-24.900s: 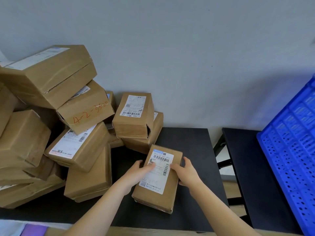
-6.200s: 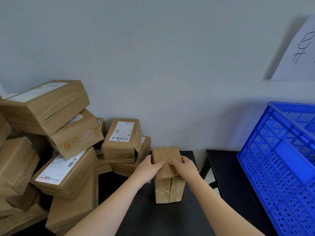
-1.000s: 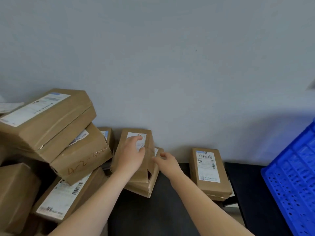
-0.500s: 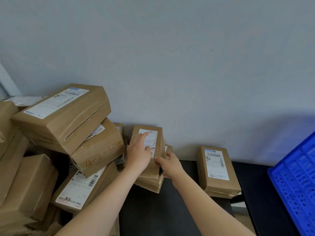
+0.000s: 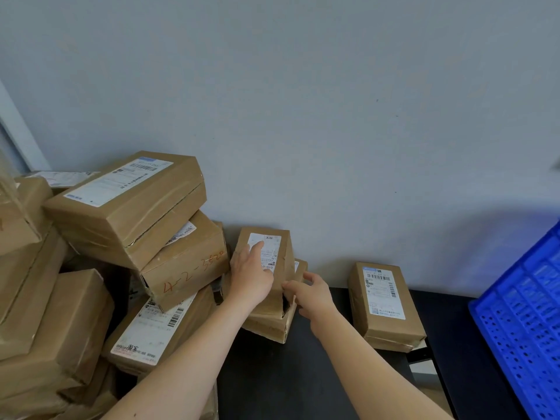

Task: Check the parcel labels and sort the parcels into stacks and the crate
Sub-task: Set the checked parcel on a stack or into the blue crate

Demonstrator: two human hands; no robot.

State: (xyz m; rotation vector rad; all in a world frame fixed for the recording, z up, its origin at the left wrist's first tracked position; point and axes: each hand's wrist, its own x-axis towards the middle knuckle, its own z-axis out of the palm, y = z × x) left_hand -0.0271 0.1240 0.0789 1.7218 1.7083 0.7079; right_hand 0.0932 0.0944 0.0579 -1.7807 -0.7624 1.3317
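Observation:
A small brown parcel (image 5: pixel 280 262) with a white label lies tilted on top of another parcel (image 5: pixel 272 327) near the wall. My left hand (image 5: pixel 251 278) rests flat on its top, fingers straight across the label. My right hand (image 5: pixel 313 294) is at its right edge, thumb on the top face and fingers round the side. To the right, a labelled parcel (image 5: pixel 383 301) lies face up on a second one at the table's right end. The blue crate (image 5: pixel 521 325) stands at the far right.
A tall, uneven pile of brown parcels (image 5: pixel 127 207) fills the left side; one (image 5: pixel 188 268) bears "4-2-3620" in orange. The black table (image 5: pixel 303 377) shows between the pile and the stack. The crate sits on a second black table (image 5: pixel 454 344) across a narrow gap.
Both hands have stayed on the small parcel near the wall. My right hand's fingers have spread further along its right side. The parcel at the right has not moved.

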